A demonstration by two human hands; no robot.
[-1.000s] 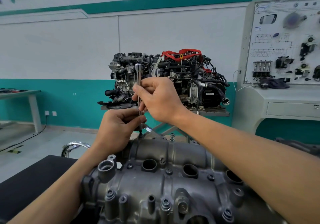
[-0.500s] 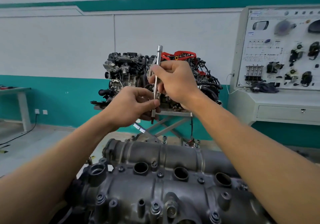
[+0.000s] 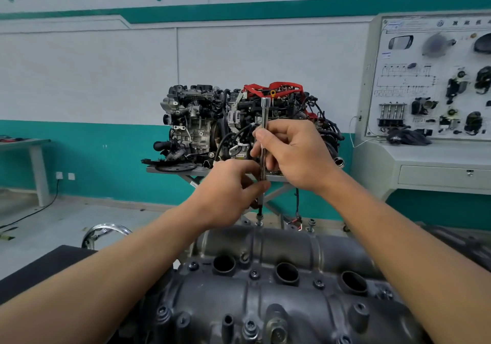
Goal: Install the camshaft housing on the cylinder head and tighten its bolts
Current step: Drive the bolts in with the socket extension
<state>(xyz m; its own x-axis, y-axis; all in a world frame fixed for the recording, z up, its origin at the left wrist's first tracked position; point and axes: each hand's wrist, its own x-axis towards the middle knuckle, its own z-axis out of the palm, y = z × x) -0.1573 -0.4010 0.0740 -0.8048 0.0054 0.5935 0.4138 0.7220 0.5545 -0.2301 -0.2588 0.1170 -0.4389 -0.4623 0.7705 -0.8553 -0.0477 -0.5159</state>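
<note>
The camshaft housing (image 3: 279,293) lies nearest the viewer, with a mat (image 3: 39,272) to its left. Over its far edge a socket extension bar (image 3: 264,120) stands upright, its lower end on a bolt (image 3: 259,222). The right hand (image 3: 295,155) grips it above the left hand (image 3: 228,194), which pinches it. Behind, a display engine (image 3: 212,123) sits on a stand (image 3: 170,170), with a training panel (image 3: 414,83) to its right and a table (image 3: 24,144) far left.

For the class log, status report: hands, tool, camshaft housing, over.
Right hand grips extension bar high; left hand pinches it lower. Bar upright, tip at far-edge bolt on camshaft housing. No obstruction seen.
</note>
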